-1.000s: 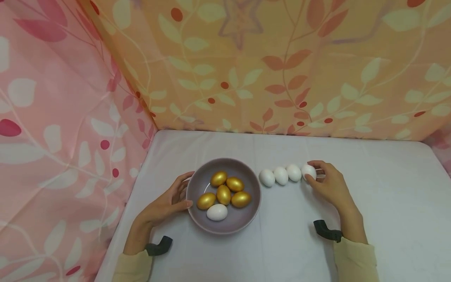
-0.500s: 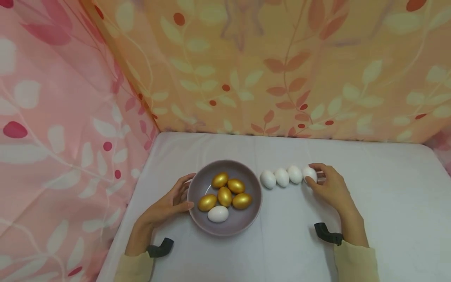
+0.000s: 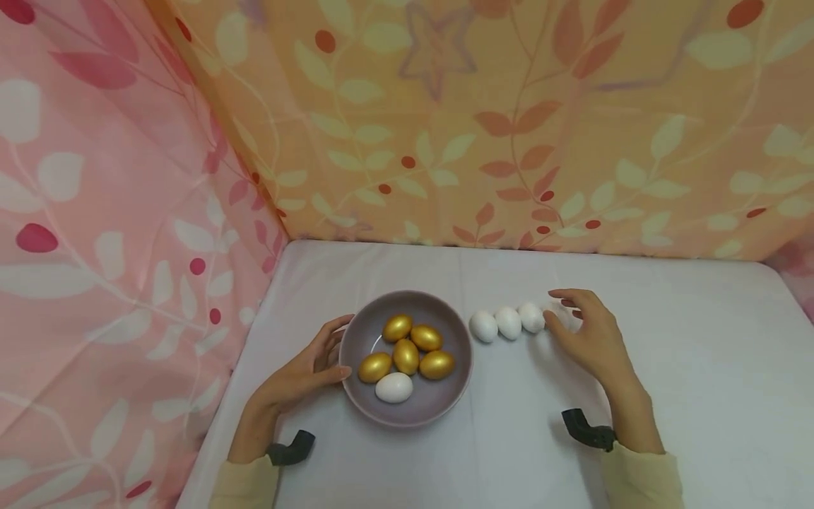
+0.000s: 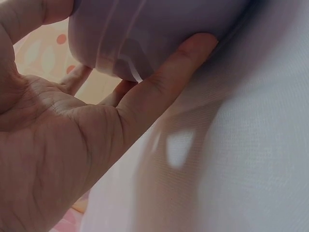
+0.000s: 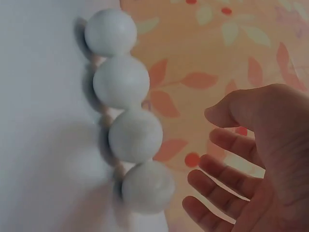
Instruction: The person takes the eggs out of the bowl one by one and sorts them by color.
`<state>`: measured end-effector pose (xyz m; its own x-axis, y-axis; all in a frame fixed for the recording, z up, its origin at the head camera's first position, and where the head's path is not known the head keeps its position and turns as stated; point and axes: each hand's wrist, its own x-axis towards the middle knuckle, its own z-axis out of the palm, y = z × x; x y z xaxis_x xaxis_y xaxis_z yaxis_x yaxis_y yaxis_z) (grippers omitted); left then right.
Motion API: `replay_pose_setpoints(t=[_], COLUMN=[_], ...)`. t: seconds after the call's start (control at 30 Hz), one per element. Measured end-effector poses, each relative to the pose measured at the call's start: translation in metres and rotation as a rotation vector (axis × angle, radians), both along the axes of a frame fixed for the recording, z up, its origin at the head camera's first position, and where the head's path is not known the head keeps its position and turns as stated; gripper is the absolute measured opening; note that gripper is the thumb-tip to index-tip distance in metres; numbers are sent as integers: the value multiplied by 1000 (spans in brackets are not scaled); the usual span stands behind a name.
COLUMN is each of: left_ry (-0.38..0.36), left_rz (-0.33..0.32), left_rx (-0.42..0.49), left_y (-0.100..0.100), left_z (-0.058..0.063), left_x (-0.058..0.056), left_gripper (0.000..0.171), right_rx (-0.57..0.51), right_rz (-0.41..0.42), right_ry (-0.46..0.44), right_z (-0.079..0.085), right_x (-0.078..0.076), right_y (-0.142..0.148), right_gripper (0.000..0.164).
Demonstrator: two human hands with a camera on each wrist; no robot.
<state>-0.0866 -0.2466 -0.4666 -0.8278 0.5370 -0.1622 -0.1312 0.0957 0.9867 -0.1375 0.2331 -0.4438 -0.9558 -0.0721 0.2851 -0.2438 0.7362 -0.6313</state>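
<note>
In the head view my left hand point(image 3: 302, 373) spans the left side of a mauve bowl point(image 3: 454, 396), thumb at its rim. The left wrist view shows nearly straight fingers point(image 4: 159, 87) touching the bowl's outer wall point(image 4: 159, 24). Several golden eggs point(image 3: 405, 356) and one white egg point(image 3: 394, 388) lie in the bowl. My right hand point(image 3: 591, 341) is at the right end of a row of white eggs point(image 3: 509, 323), its fingers spread and holding nothing. In the right wrist view the thumb and fingers stand apart from the white eggs point(image 5: 135, 136); the head view hides the row's end.
A white cloth covers the table point(image 3: 509, 438). An orange patterned curtain point(image 3: 381, 92) hangs along the back edge, and a pink one point(image 3: 127, 198) runs along the left. A dark curved mount point(image 3: 292, 448) is worn at each wrist.
My right thumb and fingers, earlier around the rightmost egg of the row, have spread off it and shifted slightly left. The left hand stays at the bowl.
</note>
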Motion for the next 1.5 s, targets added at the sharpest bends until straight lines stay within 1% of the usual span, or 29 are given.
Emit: replay_pose_setpoints(t=[0.2,0.27,0.4,0.5,0.73,0.93,1.07,1.33,1.5], left_ry=[-9,-12,-10,-13,-17,-8,-2,-9,-13], left_rz=[-9,-11,-14,-15,-12,-20,-22,-20,-20], left_rx=[14,14,6,10,22,33,27,26,21], left_y=[-1,-1,-2,-3,-2,-1,-2,-2,-1], left_z=[1,0,-2,-3,-3,-3,-4,-2,-1], left_x=[0,0,-1,-1,-1,-1,-1,-2,-4], left_gripper=[83,83,83,83,83,83,82,83,83], right_rx=[45,48,31,40,50,101,124,200,235], right_rz=[82,105,174,239,386,527,602,723,795], right_ry=[-53,-55,-26,0,7,40,50,-12,-79], right_z=[18,23,31,35,39,44,50,61,64], right_x=[2,3,5,6,7,8,7,2,0], right_y=[-23,-31,-45,-57,-88,-110,-123,-143,-152], right_gripper=[37,37,38,39,36,35,35,34,31])
